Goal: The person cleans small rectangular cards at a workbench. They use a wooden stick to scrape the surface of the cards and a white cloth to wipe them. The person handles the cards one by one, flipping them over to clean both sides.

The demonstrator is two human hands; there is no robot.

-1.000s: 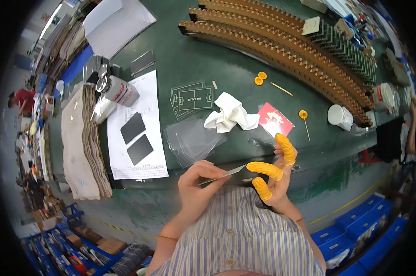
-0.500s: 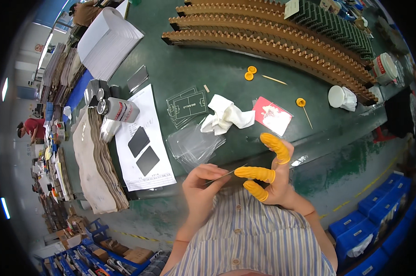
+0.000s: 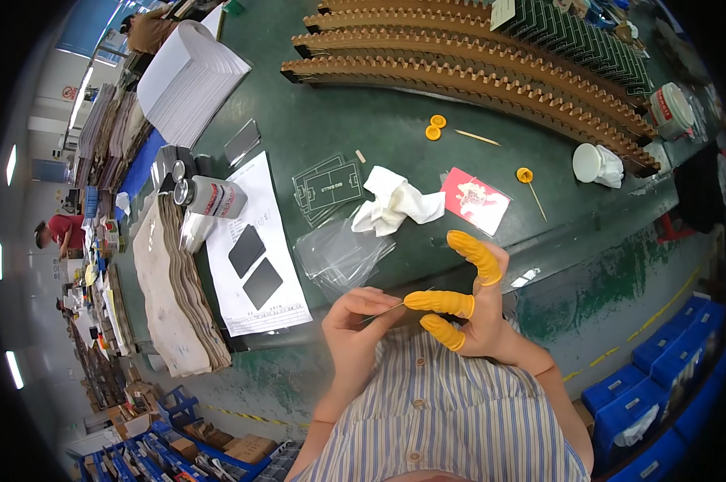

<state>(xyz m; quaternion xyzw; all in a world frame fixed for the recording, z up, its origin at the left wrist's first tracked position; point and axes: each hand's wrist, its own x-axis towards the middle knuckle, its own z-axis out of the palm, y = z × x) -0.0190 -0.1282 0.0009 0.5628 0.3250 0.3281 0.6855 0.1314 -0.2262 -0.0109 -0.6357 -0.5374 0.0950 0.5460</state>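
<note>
Near the table's front edge, my left hand (image 3: 353,321) pinches a thin flat panel (image 3: 391,308) between thumb and fingers. The panel is seen nearly edge-on, so its face is hidden. My right hand (image 3: 485,321) wears yellow rubber finger cots (image 3: 441,303) on three fingers, which are spread apart. One covered fingertip touches the panel's right end. Beyond the hands lie a crumpled white cloth (image 3: 396,201), clear plastic sheets (image 3: 343,253), dark green panels with white line drawings (image 3: 331,186), and a red-and-white card (image 3: 475,201).
Brown slotted racks (image 3: 459,80) span the far side, one holding green panels (image 3: 576,44). Two dark plates (image 3: 262,281) lie on a printed paper (image 3: 286,309) at left, near a bottle (image 3: 218,197). Spare finger cots (image 3: 433,132) and wooden sticks (image 3: 477,137) lie farther right.
The view has shifted slightly. The panel stays in my left hand's pinch, and my right fingertip still touches its end; the hands have barely moved.
</note>
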